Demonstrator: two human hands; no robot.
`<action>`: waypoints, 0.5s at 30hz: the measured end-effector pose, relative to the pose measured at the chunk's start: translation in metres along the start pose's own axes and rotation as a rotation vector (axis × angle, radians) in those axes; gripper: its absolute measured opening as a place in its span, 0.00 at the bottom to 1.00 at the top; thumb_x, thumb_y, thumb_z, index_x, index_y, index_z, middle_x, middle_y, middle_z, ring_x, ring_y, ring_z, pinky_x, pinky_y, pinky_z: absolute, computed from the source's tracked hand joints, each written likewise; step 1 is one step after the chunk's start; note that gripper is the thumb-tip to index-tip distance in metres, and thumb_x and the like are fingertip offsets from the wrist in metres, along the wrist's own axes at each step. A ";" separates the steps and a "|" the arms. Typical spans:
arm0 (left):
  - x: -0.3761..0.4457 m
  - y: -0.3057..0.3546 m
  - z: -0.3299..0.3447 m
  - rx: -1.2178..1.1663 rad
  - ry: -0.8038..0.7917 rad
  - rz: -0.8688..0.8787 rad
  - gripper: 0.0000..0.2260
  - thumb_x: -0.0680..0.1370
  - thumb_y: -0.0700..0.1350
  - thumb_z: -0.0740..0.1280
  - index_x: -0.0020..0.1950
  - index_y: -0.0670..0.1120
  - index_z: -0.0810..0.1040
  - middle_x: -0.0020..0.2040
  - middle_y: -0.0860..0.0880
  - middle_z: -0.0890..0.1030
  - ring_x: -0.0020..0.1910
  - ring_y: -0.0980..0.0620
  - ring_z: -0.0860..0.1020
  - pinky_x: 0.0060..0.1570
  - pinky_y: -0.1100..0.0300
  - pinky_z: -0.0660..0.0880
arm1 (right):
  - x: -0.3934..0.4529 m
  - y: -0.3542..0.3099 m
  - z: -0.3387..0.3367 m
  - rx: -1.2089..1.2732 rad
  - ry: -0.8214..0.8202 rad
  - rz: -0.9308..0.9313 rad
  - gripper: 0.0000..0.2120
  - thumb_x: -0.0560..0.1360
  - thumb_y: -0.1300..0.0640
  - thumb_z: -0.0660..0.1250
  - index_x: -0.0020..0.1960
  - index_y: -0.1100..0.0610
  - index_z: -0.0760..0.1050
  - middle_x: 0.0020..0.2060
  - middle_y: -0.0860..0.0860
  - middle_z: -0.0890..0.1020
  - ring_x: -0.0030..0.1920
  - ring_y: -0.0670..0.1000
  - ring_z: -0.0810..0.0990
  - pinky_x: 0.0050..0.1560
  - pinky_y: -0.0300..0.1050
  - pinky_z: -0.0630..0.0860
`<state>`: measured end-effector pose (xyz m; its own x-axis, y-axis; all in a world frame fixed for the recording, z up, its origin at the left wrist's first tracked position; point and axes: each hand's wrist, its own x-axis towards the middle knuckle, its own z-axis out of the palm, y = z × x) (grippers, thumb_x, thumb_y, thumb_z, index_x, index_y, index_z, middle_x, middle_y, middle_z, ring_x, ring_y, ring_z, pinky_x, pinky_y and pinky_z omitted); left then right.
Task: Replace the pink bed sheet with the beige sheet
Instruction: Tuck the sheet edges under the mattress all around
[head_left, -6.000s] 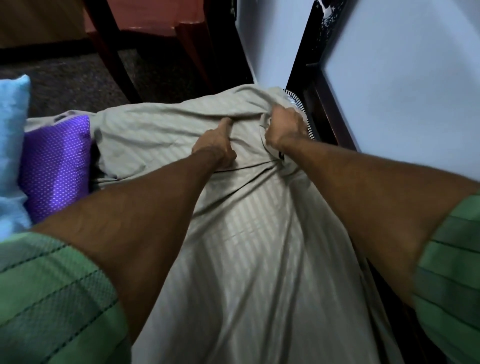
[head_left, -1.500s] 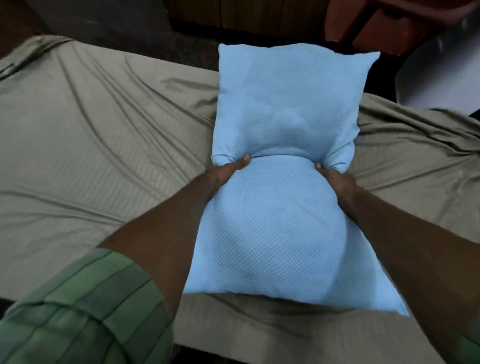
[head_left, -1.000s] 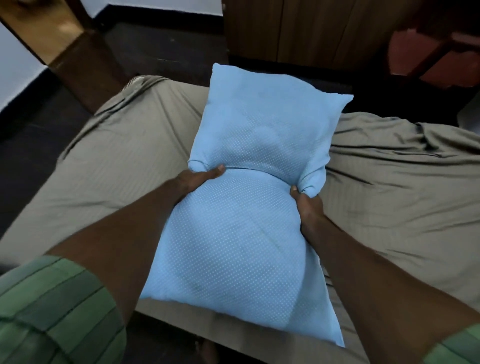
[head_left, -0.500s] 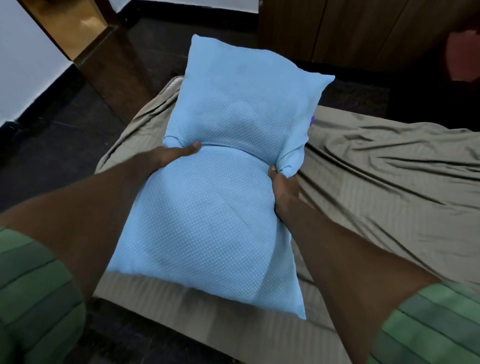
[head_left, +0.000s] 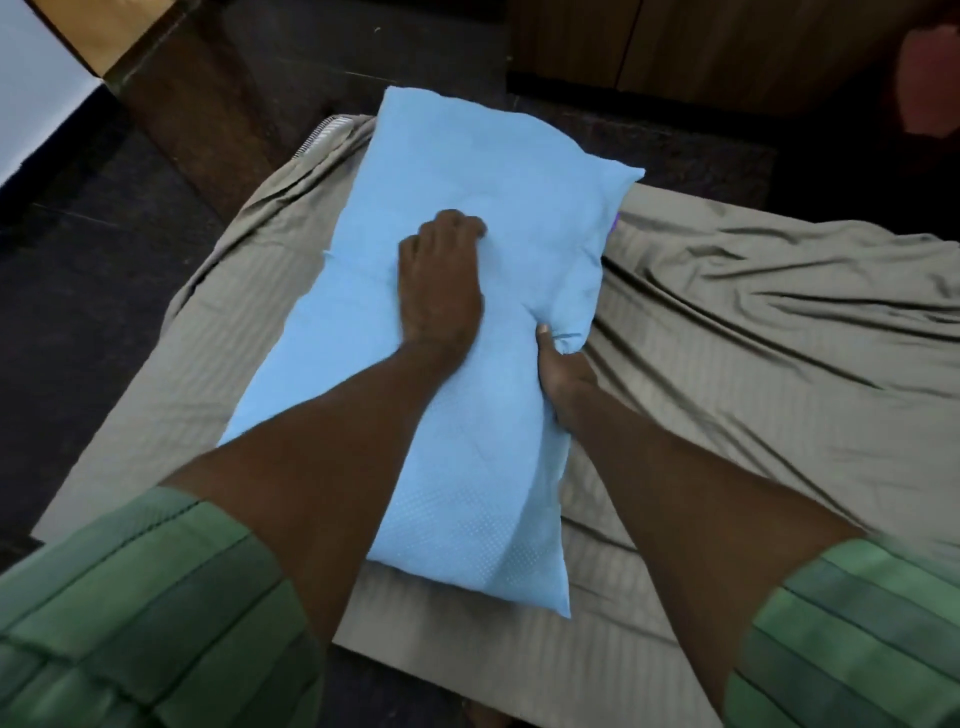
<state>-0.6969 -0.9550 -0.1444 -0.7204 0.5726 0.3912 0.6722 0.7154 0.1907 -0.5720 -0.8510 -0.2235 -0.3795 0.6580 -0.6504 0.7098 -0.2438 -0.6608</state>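
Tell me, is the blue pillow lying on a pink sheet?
No, the blue pillow lies on the beige sheet that covers the bed; no pink sheet shows.

Bedroom: bed (head_left: 727, 395) with sheet, blue pillow (head_left: 498, 218), wooden wardrobe (head_left: 701, 47)

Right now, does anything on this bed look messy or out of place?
Yes. The beige sheet is rumpled into long creases right of the blue pillow, and at the far left corner it has ridden up, exposing the striped mattress edge.
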 end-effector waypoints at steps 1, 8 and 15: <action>-0.002 0.022 -0.001 -0.042 -0.004 0.093 0.24 0.67 0.35 0.62 0.61 0.50 0.76 0.58 0.50 0.77 0.55 0.47 0.75 0.55 0.52 0.67 | -0.002 0.005 -0.008 -0.023 0.014 -0.030 0.41 0.75 0.24 0.54 0.72 0.55 0.73 0.69 0.57 0.77 0.67 0.59 0.77 0.69 0.53 0.73; -0.063 0.185 0.045 -0.114 -0.324 0.494 0.18 0.65 0.49 0.75 0.53 0.49 0.78 0.49 0.49 0.80 0.51 0.45 0.78 0.54 0.51 0.68 | 0.010 0.085 -0.126 -0.356 0.165 -0.134 0.23 0.80 0.40 0.58 0.57 0.58 0.78 0.57 0.60 0.82 0.61 0.63 0.80 0.58 0.53 0.77; -0.156 0.355 0.086 -0.118 -0.540 0.629 0.15 0.73 0.42 0.66 0.59 0.50 0.78 0.56 0.49 0.80 0.58 0.46 0.78 0.60 0.51 0.69 | 0.014 0.212 -0.315 -0.477 0.251 -0.061 0.17 0.80 0.44 0.61 0.57 0.55 0.78 0.55 0.56 0.83 0.59 0.60 0.80 0.58 0.53 0.78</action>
<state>-0.3608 -0.7561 -0.2156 -0.1680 0.9855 -0.0230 0.9680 0.1693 0.1854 -0.2404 -0.6695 -0.2543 -0.3167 0.8251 -0.4679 0.9036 0.1126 -0.4132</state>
